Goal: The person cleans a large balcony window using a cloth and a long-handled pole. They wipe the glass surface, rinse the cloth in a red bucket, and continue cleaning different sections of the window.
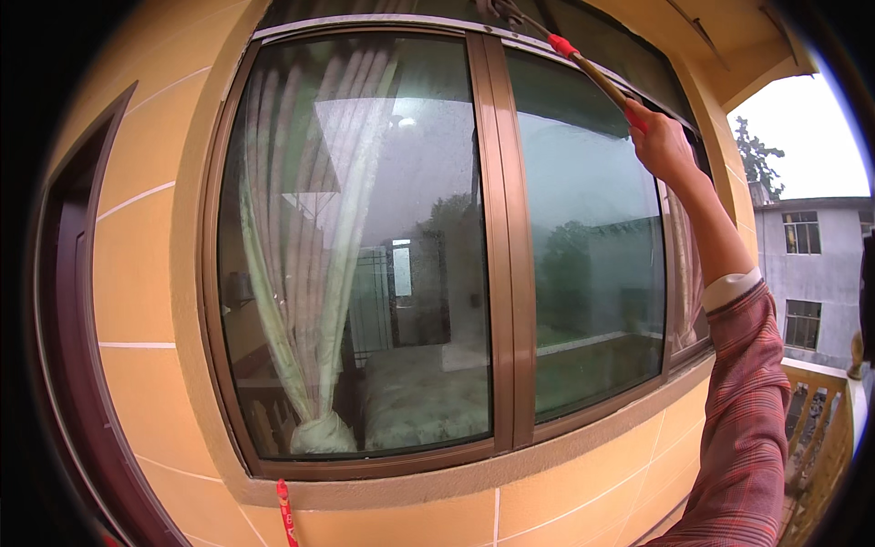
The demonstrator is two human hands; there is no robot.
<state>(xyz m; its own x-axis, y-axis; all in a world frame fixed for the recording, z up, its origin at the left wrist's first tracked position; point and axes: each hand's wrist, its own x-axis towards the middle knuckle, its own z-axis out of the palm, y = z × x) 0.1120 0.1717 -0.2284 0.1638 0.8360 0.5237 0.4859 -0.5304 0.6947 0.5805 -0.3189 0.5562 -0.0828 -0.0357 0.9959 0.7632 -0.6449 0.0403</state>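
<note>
My right hand [662,140], raised at the upper right, is closed around the red grip of a long-handled pole [601,81]. The pole slants up and to the left, with a red collar [562,46] farther along it. Its dark head [504,12] is at the upper window pane [437,8], partly cut off by the top edge, so its kind and whether it touches the glass are unclear. Below it is a sliding window with a brown metal frame [502,239], a left pane [424,171] and a right pane [595,273]. My left hand is out of view.
A red stick-like object [286,513] bearing writing stands below the window sill [383,494]. A dark red door [72,273] lies at the left in the yellow wall [137,287]. Tied curtains [328,342] hang behind the glass. A balcony railing [817,403] runs along the right.
</note>
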